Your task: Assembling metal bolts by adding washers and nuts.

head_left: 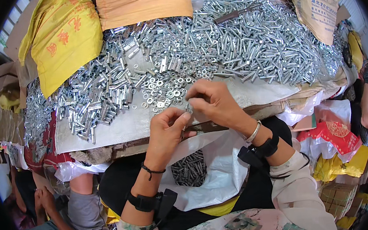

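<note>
The left hand (pixel 167 127) has its thumb and finger pinched close together, with a small metal piece (pixel 187 109) held at the tips; the right hand (pixel 216 103) is curled right beside it, its fingertips near the same piece, but I cannot tell if its grip is on the metal too; the piece is up in the air, just over the near edge of the worktop (pixel 252 92).

On the worktop, just past the hands, is a pile of flat rings (pixel 164 90); to the left lie lots of short shiny tubes (pixel 100 105); to the far right is a big heap of thin metal rods (pixel 257 51).

Nearer, below the hands, a white bag (pixel 224 173) sits on the lap, with a bunch of dark metal pieces (pixel 189 169) in it; I think those may be done ones, but I cannot be sure; the piece in the fingers looks not finished yet; the heaps are very big, so it seems that most of the work is left, and only a little is done.
</note>
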Motion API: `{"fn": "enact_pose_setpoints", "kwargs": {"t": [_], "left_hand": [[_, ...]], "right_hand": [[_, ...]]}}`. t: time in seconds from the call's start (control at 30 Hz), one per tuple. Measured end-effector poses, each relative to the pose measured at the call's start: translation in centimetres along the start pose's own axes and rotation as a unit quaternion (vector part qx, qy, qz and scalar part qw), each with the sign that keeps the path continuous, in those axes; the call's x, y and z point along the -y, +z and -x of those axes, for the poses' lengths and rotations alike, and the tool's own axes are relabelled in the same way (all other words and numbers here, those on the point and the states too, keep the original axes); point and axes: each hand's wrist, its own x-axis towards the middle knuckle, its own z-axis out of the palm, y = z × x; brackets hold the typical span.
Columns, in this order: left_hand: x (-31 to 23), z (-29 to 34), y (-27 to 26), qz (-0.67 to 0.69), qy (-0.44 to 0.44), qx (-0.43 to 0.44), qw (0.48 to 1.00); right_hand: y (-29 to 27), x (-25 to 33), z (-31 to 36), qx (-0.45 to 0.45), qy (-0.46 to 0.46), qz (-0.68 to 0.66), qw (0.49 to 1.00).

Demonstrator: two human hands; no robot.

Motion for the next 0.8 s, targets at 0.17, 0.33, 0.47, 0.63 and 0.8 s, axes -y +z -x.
{"fn": "enact_pose_setpoints", "kwargs": {"t": [0.17,0.33,0.47,0.63,0.8], "left_hand": [[0.6,-1.1,-0.2,-0.015,0.002,-0.005,1.0],[0.5,-0.7,-0.9,0.023,0.024,-0.016,0.999],[0.4,-0.1,-2.2,0.012,0.038,-0.049,0.998],[0.5,0.1,-1.8,0.013,0.038,-0.034,0.999],[0.1,0.2,-0.7,-0.017,0.02,-0.007,1.0]], "right_hand": [[0.9,-1.0,-0.4,-0.012,-0.064,0.112,0.992],[-0.1,-0.8,0.6,-0.031,-0.093,0.115,0.989],[0.3,0.2,2.6,0.036,-0.133,0.289,0.947],[0.5,-0.7,2.9,0.06,-0.194,0.413,0.888],[-0.1,-1.0,1.0,-0.019,-0.095,0.164,0.982]]}}
